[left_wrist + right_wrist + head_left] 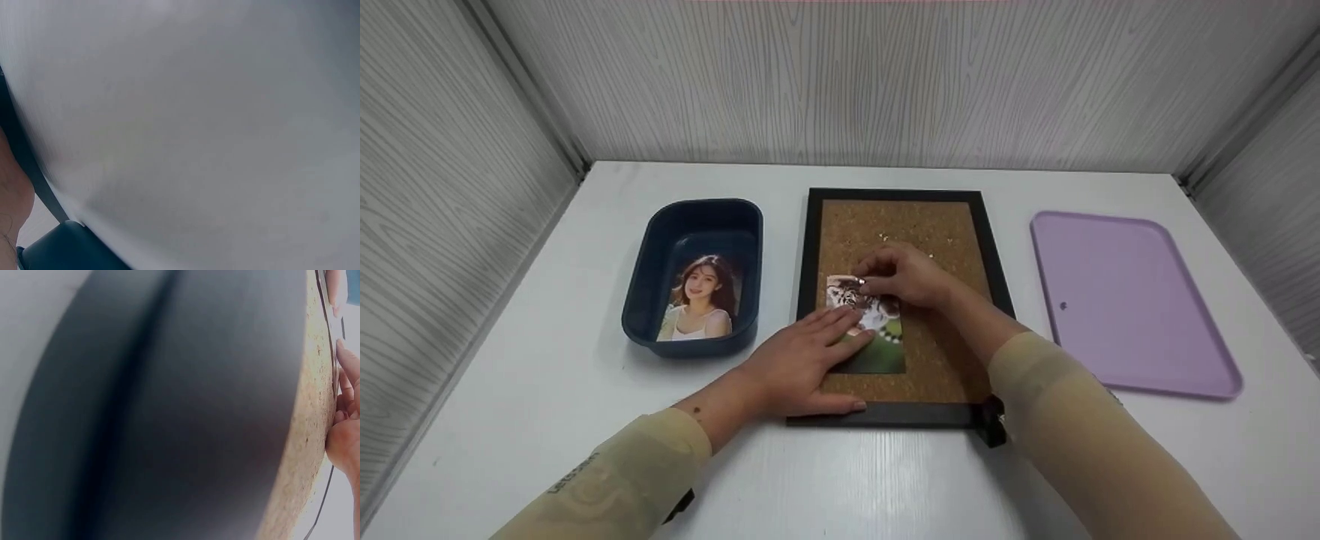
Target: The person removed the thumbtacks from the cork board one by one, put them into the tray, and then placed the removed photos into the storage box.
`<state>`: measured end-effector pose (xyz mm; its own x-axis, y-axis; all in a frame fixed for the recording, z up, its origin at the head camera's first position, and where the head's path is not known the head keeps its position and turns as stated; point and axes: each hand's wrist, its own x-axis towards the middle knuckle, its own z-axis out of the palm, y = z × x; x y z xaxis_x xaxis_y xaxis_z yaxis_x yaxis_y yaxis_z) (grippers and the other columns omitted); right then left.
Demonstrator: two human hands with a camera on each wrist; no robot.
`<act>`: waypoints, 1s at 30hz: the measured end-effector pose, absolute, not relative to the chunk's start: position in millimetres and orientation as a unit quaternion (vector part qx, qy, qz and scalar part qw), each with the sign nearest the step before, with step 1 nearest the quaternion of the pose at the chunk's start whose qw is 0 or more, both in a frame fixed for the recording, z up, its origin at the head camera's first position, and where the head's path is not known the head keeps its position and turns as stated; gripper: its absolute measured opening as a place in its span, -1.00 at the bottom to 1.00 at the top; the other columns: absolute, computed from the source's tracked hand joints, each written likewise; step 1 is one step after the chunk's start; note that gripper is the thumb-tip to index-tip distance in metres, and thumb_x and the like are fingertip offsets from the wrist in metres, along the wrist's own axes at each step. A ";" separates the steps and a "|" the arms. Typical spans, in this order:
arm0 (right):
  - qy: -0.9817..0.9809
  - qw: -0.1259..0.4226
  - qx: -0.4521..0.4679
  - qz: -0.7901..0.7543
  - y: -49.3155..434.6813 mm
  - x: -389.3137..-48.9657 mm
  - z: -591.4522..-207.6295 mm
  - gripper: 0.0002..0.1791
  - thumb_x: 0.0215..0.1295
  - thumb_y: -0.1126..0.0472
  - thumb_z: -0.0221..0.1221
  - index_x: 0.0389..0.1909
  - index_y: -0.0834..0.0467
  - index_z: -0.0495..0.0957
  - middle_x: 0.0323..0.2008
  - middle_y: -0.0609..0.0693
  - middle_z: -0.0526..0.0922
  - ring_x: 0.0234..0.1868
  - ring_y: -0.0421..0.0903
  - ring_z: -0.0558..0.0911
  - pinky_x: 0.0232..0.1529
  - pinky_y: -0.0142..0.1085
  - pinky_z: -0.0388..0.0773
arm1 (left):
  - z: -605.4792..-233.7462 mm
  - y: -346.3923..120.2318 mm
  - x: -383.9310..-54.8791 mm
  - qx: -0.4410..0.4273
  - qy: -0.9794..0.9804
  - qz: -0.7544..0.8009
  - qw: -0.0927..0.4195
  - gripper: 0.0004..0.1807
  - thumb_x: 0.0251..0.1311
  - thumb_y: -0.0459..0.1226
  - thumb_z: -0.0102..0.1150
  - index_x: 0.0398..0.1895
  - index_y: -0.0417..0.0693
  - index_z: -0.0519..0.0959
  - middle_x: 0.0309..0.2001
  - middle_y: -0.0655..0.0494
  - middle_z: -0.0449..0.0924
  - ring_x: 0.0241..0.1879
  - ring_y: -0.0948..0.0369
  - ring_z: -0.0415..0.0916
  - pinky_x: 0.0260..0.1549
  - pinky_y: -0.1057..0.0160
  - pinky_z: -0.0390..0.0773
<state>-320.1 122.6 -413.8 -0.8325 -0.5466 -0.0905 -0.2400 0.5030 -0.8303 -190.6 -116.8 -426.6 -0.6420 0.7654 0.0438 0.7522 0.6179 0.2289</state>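
A black-framed cork board (945, 352) lies flat on the white table. On its left part is a photo of a tiger (885, 356) with a green lower area. My left hand (802, 364) rests flat across the photo's left side, fingers stretched out. Near the photo's top edge, my right hand (911, 277) pinches a small shiny push pin (861, 282) between thumb and forefinger. Its point is too small to make out. Just beyond the right hand, a few small shiny pins (883, 237) are on the cork. The left wrist view shows mostly blurred white surface.
Left of the board stands a dark blue bin (690, 217), holding a photo of a person (701, 304). On the right lies a purple tray (1125, 300) with a small dark spot near its left edge. A black clip-like piece (990, 424) sits at the board's lower right corner.
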 end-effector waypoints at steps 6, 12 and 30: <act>0.849 0.176 -0.231 -0.441 123.1 -320.4 -414.4 -0.79 0.41 0.22 0.41 0.02 0.09 0.78 0.12 -0.01 0.61 -0.03 -0.10 0.59 -0.07 -0.28 0.57 | -425.6 -116.2 -191.3 0.425 0.898 0.113 0.029 0.06 0.37 0.52 -0.17 0.72 0.06 0.15 0.71 -0.09 -0.05 0.69 0.05 -0.16 0.63 0.07 -0.13; 0.855 0.178 -0.222 -0.433 122.5 -319.8 -414.3 -0.82 0.41 0.19 0.42 -0.03 0.12 0.79 0.22 -0.01 0.55 -0.11 -0.10 0.64 -0.22 -0.33 0.62 | -425.8 -115.7 -191.1 0.425 0.898 0.113 0.029 0.06 0.38 0.51 -0.15 0.71 0.05 0.16 0.71 -0.09 -0.04 0.69 0.05 -0.16 0.63 0.06 -0.12; 0.849 0.180 -0.211 -0.451 121.4 -318.8 -413.5 -0.89 0.40 0.26 0.41 -0.11 0.15 0.79 0.27 0.00 0.54 -0.02 -0.08 0.63 -0.22 -0.33 0.62 | -425.0 -115.9 -189.8 0.423 0.899 0.106 0.027 0.07 0.37 0.53 -0.18 0.72 0.06 0.15 0.71 -0.08 -0.05 0.69 0.06 -0.16 0.63 0.06 -0.14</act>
